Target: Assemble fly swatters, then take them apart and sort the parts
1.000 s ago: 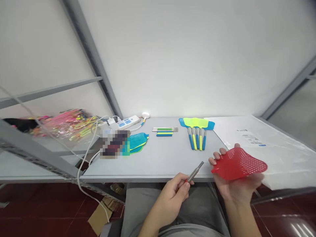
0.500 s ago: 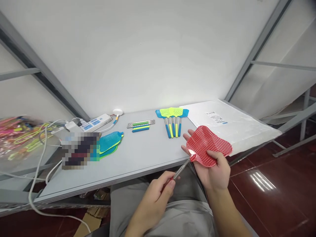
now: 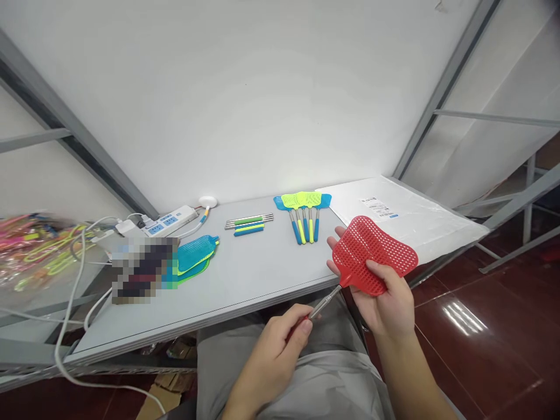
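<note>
Red mesh head in the right hand, steel rod in the left, at the front edge of the worktop.
The worktop [image 3: 266, 262] is flat, smooth and grey; its straight front edge rises toward the right, and a bare strip runs between this edge and the laid-out parts. A creased white plastic sheet [image 3: 424, 219] covers the right end. Five swatters [image 3: 301, 201] lie fanned near the wall, left of the sheet. The red mesh head [image 3: 371, 254] is perforated, thin and curved, its narrow neck meeting the steel rod [image 3: 324, 304]. Loose blue and green mesh heads [image 3: 192, 256] lie at left, and slim metal rods [image 3: 262, 217] near the rear. Right hand [image 3: 385, 303]: thumb clamped on the mesh, other fingers spread behind it. Left hand [image 3: 275, 347]: fingers closed around the rod.
</note>
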